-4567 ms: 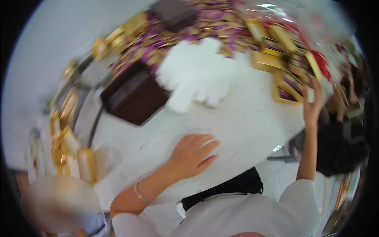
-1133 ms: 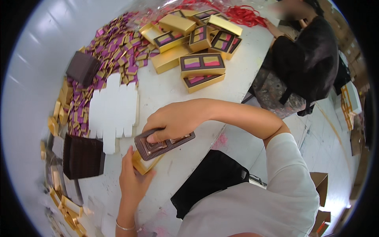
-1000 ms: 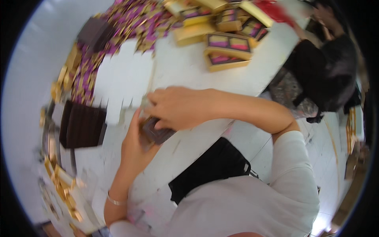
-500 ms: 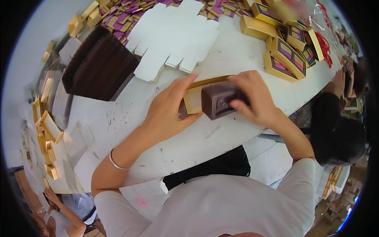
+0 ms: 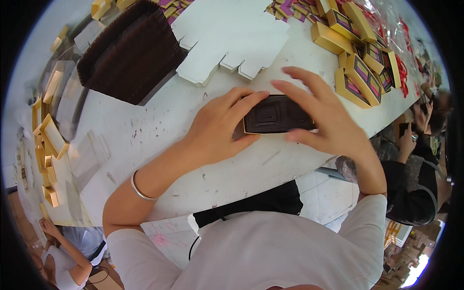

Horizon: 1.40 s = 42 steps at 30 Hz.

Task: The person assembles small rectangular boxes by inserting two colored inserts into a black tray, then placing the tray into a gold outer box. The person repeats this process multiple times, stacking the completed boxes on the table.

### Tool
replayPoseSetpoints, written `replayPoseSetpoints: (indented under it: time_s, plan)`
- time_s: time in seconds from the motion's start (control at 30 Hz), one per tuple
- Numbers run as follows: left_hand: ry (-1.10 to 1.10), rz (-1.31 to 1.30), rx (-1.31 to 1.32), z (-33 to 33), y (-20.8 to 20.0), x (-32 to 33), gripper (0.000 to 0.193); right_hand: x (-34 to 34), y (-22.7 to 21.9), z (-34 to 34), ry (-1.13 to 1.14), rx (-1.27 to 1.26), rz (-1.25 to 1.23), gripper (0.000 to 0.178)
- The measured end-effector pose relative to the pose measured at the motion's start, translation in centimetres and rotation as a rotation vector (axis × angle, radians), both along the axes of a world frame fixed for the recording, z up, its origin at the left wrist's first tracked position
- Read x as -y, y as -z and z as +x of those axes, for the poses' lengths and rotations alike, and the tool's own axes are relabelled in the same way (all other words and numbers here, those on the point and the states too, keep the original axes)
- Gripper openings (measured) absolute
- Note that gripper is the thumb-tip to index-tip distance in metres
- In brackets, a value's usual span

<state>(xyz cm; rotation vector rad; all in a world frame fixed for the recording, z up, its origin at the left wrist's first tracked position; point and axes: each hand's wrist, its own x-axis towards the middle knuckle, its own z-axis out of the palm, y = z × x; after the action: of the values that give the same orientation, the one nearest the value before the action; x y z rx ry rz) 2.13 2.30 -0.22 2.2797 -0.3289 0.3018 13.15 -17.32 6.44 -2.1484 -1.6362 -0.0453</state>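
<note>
A dark brown moulded plastic tray (image 5: 279,115) with raised square shapes lies inside a small gold cardboard box (image 5: 251,132), whose rim shows only in part. My left hand (image 5: 226,120) grips the left end of that box between its thumb and fingers. Over the right end, my right hand (image 5: 324,116) is spread, fingers apart and curved, with the thumb close to the near edge; nothing shows in its grasp. To the left stands a long nested stack of the same brown trays (image 5: 133,53).
Flat white cardboard blanks (image 5: 227,34) are piled beyond my hands. Filled gold boxes (image 5: 360,77) heap up at the far right by red ribbon (image 5: 402,72). Empty gold boxes (image 5: 53,137) line the left edge. Co-workers (image 5: 415,169) sit to the right and lower left.
The brown tray has gone from my right hand down into the gold box. My right hand has loosened and spread its fingers. The view has shifted slightly.
</note>
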Motion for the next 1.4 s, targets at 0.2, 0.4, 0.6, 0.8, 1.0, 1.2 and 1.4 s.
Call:
replayPoseSetpoints:
  time_s: [0.2,0.4,0.6,0.8,1.0,1.2,1.4]
  plan:
    - [0.031,-0.079,-0.066,0.2,-0.1,-0.2,0.068,4.7,0.1,1.6,-0.106,-0.194,-0.209,0.05]
    - [0.03,-0.029,-0.087,0.3,-0.4,-0.2,0.072,4.7,1.3,1.8,-0.251,0.152,-0.168,0.043]
    - [0.05,-0.013,-0.135,0.5,-0.7,-0.3,0.073,4.8,0.0,1.7,-0.379,0.322,-0.24,0.039]
    - [0.082,-0.057,-0.129,0.6,-0.5,-0.4,0.074,4.1,0.8,2.6,-0.487,0.637,-0.361,0.04]
    - [0.038,-0.019,-0.053,0.4,-0.2,0.2,0.073,5.4,2.8,-1.1,-0.249,0.177,-0.403,0.08]
    - [-0.004,0.1,-0.019,-0.2,-0.3,0.1,0.076,4.3,1.3,2.4,-0.111,-0.009,-0.043,0.056]
    - [-0.074,0.189,0.122,-0.2,-1.0,0.5,0.078,-2.5,2.4,15.9,0.361,0.084,0.232,0.032]
